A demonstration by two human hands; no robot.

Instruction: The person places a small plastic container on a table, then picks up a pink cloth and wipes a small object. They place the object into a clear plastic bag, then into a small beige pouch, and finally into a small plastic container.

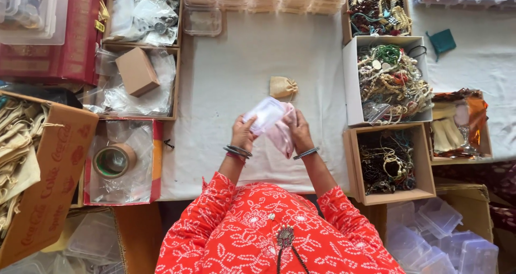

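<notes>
My left hand (243, 134) holds a small clear plastic box (263, 114) above the white cloth-covered table (226, 80). My right hand (298, 130) grips a pale pink fabric pouch (281, 134) that lies against the box's right side. Both wrists carry bangles, and both sleeves are red with a white print. A small tan drawstring pouch (282, 88) lies on the table just beyond my hands.
Right: cardboard boxes of beaded necklaces (391, 80), dark chains (387, 164) and mixed beads (378, 9). Left: a tape roll (113, 161) in a red tray, a small brown box (136, 70), cloth bags (16, 145). Empty clear plastic boxes (441, 236) sit at lower right, more stacked at the top.
</notes>
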